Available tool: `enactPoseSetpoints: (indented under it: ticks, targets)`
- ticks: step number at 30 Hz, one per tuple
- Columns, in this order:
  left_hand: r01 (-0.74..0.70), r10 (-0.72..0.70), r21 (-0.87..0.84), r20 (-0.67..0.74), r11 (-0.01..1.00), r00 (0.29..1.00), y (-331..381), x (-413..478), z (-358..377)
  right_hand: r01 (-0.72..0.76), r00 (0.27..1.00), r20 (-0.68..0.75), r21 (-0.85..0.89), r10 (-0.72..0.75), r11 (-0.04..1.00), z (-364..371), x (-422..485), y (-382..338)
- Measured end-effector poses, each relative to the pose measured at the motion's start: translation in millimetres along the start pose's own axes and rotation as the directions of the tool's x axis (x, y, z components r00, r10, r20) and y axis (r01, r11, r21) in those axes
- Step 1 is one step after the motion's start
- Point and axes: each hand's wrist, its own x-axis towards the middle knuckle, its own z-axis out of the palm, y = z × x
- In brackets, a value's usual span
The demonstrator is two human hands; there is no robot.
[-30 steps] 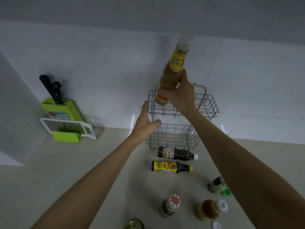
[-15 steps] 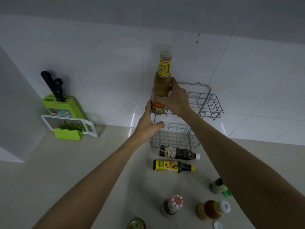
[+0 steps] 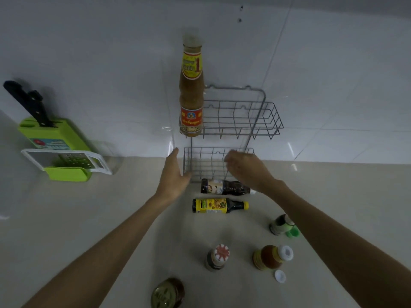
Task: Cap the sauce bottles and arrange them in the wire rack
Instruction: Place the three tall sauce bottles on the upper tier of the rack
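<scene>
A tall brown sauce bottle [image 3: 191,92] with a yellow and red label stands upright at the left end of the wire rack's [image 3: 262,121] upper shelf. My left hand [image 3: 174,176] rests open against the left side of the lower shelf. My right hand [image 3: 243,168] hovers in front of the lower shelf, fingers loosely curled, holding nothing. Two dark bottles lie on the counter below the rack: one with a white cap [image 3: 224,187], one with a yellow cap [image 3: 219,205]. Nearer me stand a red-and-white capped bottle [image 3: 216,257], an amber bottle [image 3: 270,256] and a green-capped bottle [image 3: 280,224].
A loose white cap [image 3: 280,276] lies by the amber bottle. A jar with a metal lid [image 3: 166,293] sits at the bottom edge. A green knife block with a white grater [image 3: 55,150] stands at the left against the tiled wall.
My right hand set the tall brown bottle into the upper shelf, let go and dropped down in front of the lower shelf. My left hand stayed by the rack's left side.
</scene>
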Motion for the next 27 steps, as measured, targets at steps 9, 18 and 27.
enactPoseSetpoints:
  ticks: [9,18,27]
  targets:
    - [-0.07,0.003,0.183,0.345,0.981,0.939,-29,-14,47,-0.213,0.872,0.373,-0.296,0.318,0.931,73,-16,73]
    - [-0.152,0.029,0.291,0.385,0.945,0.922,-32,-7,59,-0.04,0.961,0.226,-0.45,0.157,0.892,70,-22,71]
    - [-0.26,0.206,0.249,0.223,0.933,0.953,-9,-15,53,0.318,0.897,-0.129,-0.474,-0.422,0.821,-26,-44,23]
